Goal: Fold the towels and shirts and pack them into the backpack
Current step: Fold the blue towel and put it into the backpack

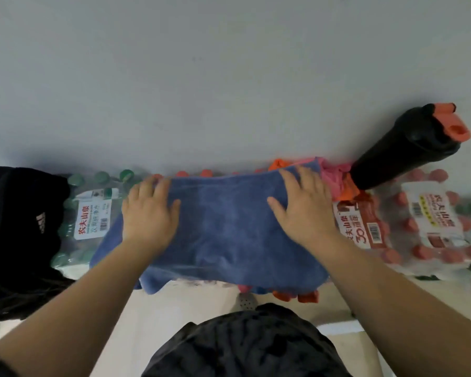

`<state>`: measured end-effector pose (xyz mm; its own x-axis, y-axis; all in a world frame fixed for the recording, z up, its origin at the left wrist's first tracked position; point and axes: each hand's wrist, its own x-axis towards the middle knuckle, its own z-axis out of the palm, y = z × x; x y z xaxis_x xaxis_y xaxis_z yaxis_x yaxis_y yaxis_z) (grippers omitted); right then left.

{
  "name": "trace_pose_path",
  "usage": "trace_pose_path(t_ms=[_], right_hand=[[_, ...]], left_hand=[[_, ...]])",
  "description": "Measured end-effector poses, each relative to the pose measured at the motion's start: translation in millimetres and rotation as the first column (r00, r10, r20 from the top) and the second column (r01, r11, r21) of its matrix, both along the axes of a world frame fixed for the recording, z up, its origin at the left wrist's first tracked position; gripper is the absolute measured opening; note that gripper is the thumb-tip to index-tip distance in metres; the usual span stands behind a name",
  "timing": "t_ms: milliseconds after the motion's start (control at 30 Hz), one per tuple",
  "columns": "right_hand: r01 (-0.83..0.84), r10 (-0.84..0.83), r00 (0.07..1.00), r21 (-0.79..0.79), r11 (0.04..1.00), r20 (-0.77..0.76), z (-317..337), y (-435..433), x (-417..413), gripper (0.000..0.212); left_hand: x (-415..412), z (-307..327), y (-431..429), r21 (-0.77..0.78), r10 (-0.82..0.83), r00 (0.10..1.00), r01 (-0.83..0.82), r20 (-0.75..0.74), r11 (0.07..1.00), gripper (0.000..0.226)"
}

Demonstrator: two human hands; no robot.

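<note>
A blue towel [223, 235] lies spread over shrink-wrapped packs of bottled water [93, 213], its near edge hanging over them. The left hand [147, 210] presses flat on the towel's left side and the right hand [302, 205] on its far right part, each grip apart with fingers straight. Pink cloth [335, 172] and orange cloth [348, 193] show just beyond the towel's far right corner, beside a black bottle [400, 156]. A black backpack [19, 227] sits at the left

农夫山泉 on green-capped pack label [93, 219], 农夫山泉 and 30 on red-capped pack label [365, 229], three-stripe logo [40, 219] on black fabric [17, 202]
</note>
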<state>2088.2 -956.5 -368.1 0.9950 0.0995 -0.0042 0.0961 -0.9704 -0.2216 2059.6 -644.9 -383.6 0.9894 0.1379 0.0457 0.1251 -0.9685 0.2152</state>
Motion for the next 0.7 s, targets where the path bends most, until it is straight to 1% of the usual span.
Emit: trace_pose_path(t_ms=[67, 100, 167, 233, 333, 433, 567, 700], right_hand=[[-0.129, 0.121, 0.983, -0.050, 0.990, -0.141, -21.0, 5.4, -20.6, 0.078], [-0.162, 0.146, 0.972, -0.072, 0.984, -0.181, -29.8, 4.7, -24.7, 0.081], [-0.164, 0.140, 0.970, -0.108, 0.981, -0.200, -41.1, 0.0, -22.9, 0.085], [-0.131, 0.103, 0.975, -0.132, 0.983, -0.198, -44.9, -4.9, -16.2, 0.088], [-0.075, 0.042, 0.980, -0.168, 0.983, -0.194, -47.8, -10.2, -9.5, 0.092], [-0.041, 0.006, 0.980, -0.170, 0.985, -0.201, -47.8, -10.9, -5.7, 0.095], [-0.040, 0.007, 0.978, -0.159, 0.986, -0.207, -47.2, -11.8, -2.1, 0.095], [-0.059, 0.026, 0.977, -0.153, 0.986, -0.210, -46.7, -15.1, -2.1, 0.094]], left_hand=[[-21.3, -18.0, -20.2, 0.033, -0.044, 0.991, 0.048, -0.127, 0.998, 0.064], [-27.8, -24.6, -26.7, 0.047, -0.038, 0.979, 0.049, -0.200, 0.998, 0.071], [-33.0, -36.6, -30.8, 0.080, -0.009, 0.958, 0.033, -0.287, 0.996, 0.084], [-27.3, -41.7, -27.5, 0.115, -0.009, 0.950, 0.047, -0.313, 0.992, 0.090], [-9.4, -42.3, -23.2, 0.131, -0.036, 0.945, 0.083, -0.326, 0.988, 0.091], [11.1, -42.0, -21.3, 0.148, -0.075, 0.935, 0.134, -0.345, 0.980, 0.091], [26.5, -39.2, -18.9, 0.148, -0.121, 0.925, 0.185, -0.360, 0.972, 0.093], [13.4, -29.5, -13.2, 0.142, -0.154, 0.924, 0.215, -0.349, 0.966, 0.091]])
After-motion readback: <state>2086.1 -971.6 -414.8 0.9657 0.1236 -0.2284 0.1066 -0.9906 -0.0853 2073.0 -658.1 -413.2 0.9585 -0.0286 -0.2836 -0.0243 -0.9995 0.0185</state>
